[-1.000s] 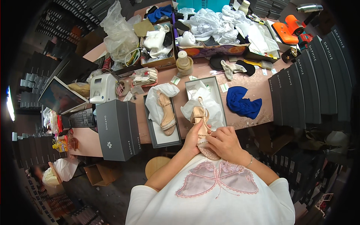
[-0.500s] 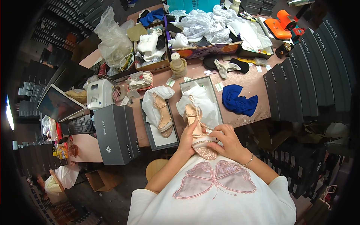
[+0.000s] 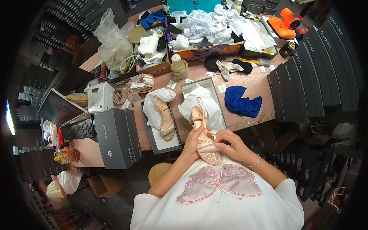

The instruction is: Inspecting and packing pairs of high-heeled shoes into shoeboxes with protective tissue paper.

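Observation:
A rose-gold glitter sandal (image 3: 210,158) with sparkly straps is held upright before my chest, its toe toward me. My left hand (image 3: 193,142) is wrapped round its middle from the left, thumb on the insole. My right hand (image 3: 234,146) is closed at the right side of the front strap, fingers bent against its edge. Beyond the sandal, white tissue paper (image 3: 200,99) fills an open shoe box (image 3: 219,97). To the left, a matching sandal (image 3: 166,122) lies on tissue in a dark grey box part (image 3: 150,132).
A blue cloth (image 3: 243,101) lies right of the box. Tall stacks of dark shoe boxes (image 3: 303,82) stand at the right. Grey boxes (image 3: 116,138), a white label printer (image 3: 101,97) and a monitor (image 3: 61,107) are at the left. Behind stand a tape roll (image 3: 179,69) and a carton of crumpled paper (image 3: 209,51).
My right fingers have shifted slightly along the front strap, baring more of the glitter toe. My left hand keeps its hold. The whole view has shifted a little.

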`<state>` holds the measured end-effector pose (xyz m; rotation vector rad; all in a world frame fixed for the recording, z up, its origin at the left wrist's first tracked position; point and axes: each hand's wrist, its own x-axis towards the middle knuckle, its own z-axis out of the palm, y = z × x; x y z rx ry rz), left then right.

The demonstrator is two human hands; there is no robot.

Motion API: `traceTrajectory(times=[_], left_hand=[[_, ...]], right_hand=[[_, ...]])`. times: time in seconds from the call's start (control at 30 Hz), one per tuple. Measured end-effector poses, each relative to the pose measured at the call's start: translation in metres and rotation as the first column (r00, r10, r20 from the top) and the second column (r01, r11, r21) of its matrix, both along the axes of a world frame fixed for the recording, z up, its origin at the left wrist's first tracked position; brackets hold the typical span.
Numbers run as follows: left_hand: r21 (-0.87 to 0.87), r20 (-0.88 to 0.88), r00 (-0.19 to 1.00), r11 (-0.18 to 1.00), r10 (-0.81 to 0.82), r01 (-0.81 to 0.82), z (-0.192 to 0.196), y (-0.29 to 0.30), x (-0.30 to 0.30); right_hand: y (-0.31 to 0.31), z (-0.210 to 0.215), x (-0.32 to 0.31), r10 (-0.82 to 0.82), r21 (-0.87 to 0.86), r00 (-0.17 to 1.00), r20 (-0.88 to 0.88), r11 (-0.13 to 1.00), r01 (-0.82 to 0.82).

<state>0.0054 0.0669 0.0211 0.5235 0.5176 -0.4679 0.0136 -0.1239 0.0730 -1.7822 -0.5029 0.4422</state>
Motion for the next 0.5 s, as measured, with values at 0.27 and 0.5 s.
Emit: traceTrajectory(times=[0.27, 0.5], left_hand=[[-0.005, 0.051, 0.997, 0.998, 0.066, -0.065, 0.012, 0.006, 0.004], [-0.14, 0.093, 0.995, 0.99, 0.044, -0.031, 0.007, 0.005, 0.001]], right_hand=[[-0.003, 0.001, -0.012, -0.205, 0.152, 0.944, -0.26, 0.956, 0.25], [-0.006, 0.001, -0.005, 0.033, 0.051, 0.996, -0.086, 0.998, -0.028]])
